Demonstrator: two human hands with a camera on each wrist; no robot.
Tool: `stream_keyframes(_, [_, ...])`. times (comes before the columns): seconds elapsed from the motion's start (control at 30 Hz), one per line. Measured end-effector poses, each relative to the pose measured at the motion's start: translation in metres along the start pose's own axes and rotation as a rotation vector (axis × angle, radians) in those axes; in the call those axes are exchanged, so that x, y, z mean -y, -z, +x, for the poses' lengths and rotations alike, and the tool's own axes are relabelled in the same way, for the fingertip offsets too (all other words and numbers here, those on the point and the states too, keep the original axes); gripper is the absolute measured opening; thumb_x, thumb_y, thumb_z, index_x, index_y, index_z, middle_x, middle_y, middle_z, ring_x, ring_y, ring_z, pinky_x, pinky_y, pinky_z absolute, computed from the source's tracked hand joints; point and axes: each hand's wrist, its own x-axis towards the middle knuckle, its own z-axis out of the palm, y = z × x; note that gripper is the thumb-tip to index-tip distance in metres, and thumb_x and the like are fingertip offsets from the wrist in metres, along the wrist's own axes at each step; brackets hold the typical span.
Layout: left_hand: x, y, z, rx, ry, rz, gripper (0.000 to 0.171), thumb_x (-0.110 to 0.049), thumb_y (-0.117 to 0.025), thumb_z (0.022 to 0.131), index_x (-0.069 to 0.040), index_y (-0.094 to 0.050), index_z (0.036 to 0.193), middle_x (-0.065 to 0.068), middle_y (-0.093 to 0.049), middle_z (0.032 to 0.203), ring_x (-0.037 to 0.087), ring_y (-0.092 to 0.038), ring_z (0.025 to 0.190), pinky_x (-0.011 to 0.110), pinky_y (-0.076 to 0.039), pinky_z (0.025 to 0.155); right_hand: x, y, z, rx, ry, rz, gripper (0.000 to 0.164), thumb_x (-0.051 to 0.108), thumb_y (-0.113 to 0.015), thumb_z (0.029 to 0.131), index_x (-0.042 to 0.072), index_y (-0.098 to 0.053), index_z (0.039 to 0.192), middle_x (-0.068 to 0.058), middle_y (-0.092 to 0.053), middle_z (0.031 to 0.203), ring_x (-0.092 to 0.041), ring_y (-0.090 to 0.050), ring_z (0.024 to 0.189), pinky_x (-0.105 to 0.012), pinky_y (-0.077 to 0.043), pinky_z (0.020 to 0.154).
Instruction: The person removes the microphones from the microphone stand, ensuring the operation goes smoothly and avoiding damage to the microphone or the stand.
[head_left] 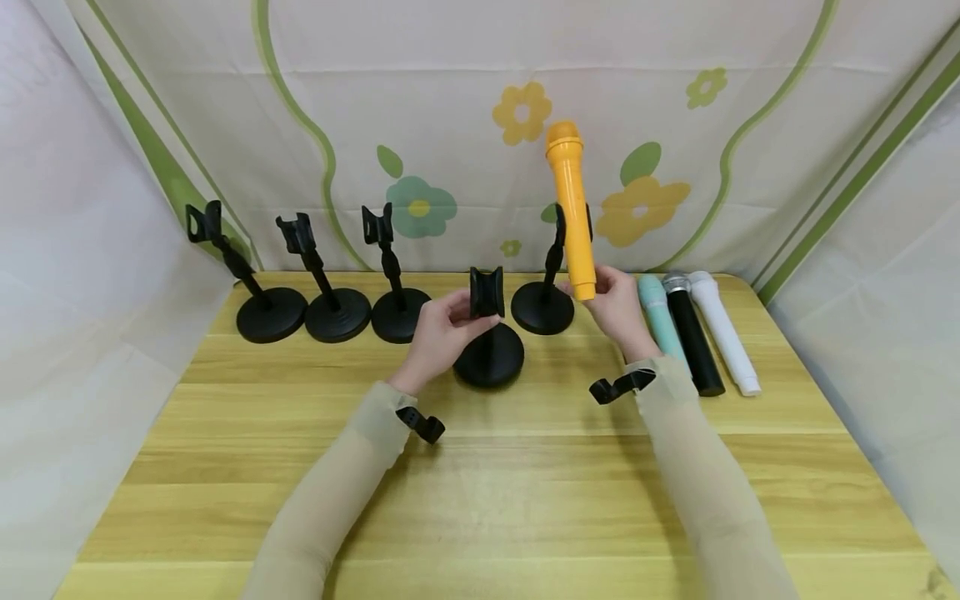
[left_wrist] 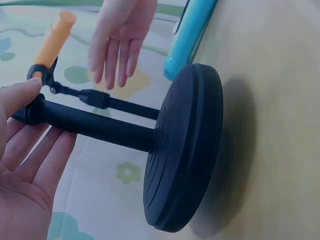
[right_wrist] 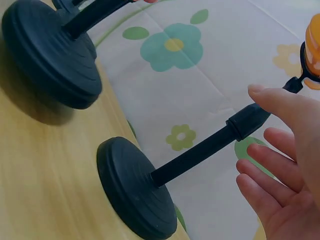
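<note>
My left hand (head_left: 438, 340) grips the upper pole of a black tabletop microphone stand (left_wrist: 95, 125). Its round base hangs just above the wooden table, a shadow below it. An orange microphone (head_left: 572, 196) sits tilted in the clip of another black stand (head_left: 543, 312), which stands at the back of the table. Beside that stand is my right hand (right_wrist: 280, 160), fingers loosely extended and apart, holding nothing; its thumb is close to the pole, and whether it touches cannot be told.
Several other black microphone stands (head_left: 337, 317) line the back left, their clips holding nothing. At the right lie a teal microphone (head_left: 662, 317), a black microphone (head_left: 694, 342) and a white microphone (head_left: 726, 333). A flower-printed curtain (head_left: 450, 108) rises behind the table (head_left: 495, 500).
</note>
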Motion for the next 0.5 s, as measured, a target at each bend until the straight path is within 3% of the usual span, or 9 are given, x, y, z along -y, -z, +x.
stream_keyframes(0.3, [0.005,0.009,0.037,-0.016,0.02,0.041,0.021,-0.01,-0.078,0.092,-0.012,-0.074,0.113,0.003,-0.075,0.105,0.014,-0.071,0.096,0.031,-0.057,0.089,0.003,-0.004,0.021,0.001,-0.03,0.003,0.052,0.047,-0.082,0.086,0.011,-0.072,0.122,-0.007,-0.072,0.109,-0.021,-0.061,0.096,-0.034,-0.047,0.079])
stream_keyframes(0.43, [0.012,0.012,0.048,-0.023,0.027,0.046,0.02,-0.01,-0.078,0.092,-0.011,-0.074,0.111,0.008,-0.075,0.106,0.016,-0.071,0.096,0.031,-0.057,0.09,0.007,-0.008,0.024,-0.011,-0.028,-0.028,0.048,0.052,-0.081,0.085,0.009,-0.073,0.107,-0.004,-0.067,0.089,-0.021,-0.053,0.08,-0.034,-0.04,0.067])
stream_keyframes(0.5, [0.016,0.014,0.053,-0.029,0.033,0.045,0.02,-0.01,-0.078,0.092,-0.009,-0.074,0.112,0.009,-0.075,0.107,0.017,-0.071,0.096,0.032,-0.056,0.09,0.009,-0.008,0.027,-0.019,-0.02,0.009,0.042,0.046,-0.081,0.087,0.008,-0.073,0.103,-0.001,-0.066,0.084,-0.02,-0.052,0.079,-0.033,-0.038,0.065])
